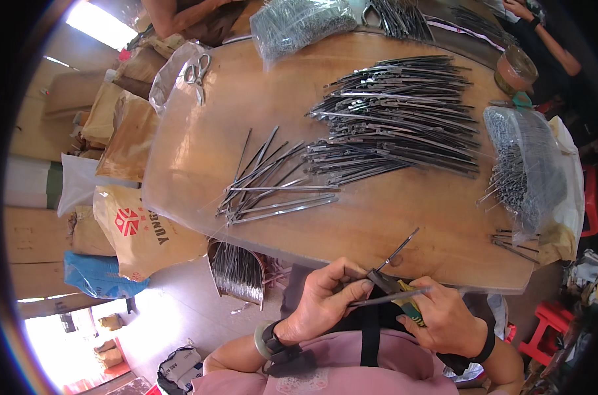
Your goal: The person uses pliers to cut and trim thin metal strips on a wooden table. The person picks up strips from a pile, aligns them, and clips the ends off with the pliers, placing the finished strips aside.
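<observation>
Over the table's near edge, my left hand point(328, 295) is closed, pinching a thin dark metal strip point(399, 249) whose free end points up and right. Beside it my right hand point(447, 319) grips pliers point(411, 305) with yellow-green handles; their dark jaws meet the strip by my left fingertips. A second long grey strip point(388, 297) lies across the front of both hands; which hand holds it I cannot tell. Ahead lies a large heap of dark strips point(397, 118). Left of that, a smaller loose pile of strips point(266, 181) points various ways.
Scissors point(197, 76) lie at the far left of the table point(233, 118). Plastic bags of metal pieces stand at the back point(302, 26) and right point(526, 164). A strip-filled container point(236, 273) sits below the left edge. A tape roll point(516, 69) is far right; other people's arms show beyond.
</observation>
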The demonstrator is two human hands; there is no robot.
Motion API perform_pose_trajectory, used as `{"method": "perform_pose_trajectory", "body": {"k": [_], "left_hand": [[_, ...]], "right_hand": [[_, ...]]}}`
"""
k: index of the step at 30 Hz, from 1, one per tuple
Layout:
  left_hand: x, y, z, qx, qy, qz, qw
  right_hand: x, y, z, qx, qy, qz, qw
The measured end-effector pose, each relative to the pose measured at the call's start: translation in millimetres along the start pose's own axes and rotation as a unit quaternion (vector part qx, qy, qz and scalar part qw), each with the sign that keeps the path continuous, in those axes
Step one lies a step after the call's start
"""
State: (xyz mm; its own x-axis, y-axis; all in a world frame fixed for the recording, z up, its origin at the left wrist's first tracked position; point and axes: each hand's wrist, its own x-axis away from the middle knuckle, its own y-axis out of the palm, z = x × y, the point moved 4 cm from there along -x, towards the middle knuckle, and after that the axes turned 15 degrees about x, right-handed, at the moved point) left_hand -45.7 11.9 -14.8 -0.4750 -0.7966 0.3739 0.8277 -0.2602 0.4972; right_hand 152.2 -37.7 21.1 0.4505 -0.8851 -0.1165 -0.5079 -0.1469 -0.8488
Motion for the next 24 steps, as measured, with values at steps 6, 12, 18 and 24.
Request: {"method": "perform_pose_trajectory", "body": {"k": [6, 12, 18, 24], "left_hand": [[-3, -7, -9, 0.123, -0.036, -0.001, 0.992], [-11, 5, -4, 0.301, -0.152, -0.043, 0.94], [-13, 15, -16, 0.383, -0.236, -0.059, 0.891], [-15, 28, -12, 0.327, -0.197, -0.052, 0.923]], "right_hand": [[1, 3, -8, 0.009, 0.068, -0.075, 0.995], [16, 1, 13, -0.198, 0.123, -0.019, 0.972], [25, -9, 18, -0.278, 0.205, 0.013, 0.938], [25, -7, 18, -0.266, 0.199, 0.002, 0.943]]}}
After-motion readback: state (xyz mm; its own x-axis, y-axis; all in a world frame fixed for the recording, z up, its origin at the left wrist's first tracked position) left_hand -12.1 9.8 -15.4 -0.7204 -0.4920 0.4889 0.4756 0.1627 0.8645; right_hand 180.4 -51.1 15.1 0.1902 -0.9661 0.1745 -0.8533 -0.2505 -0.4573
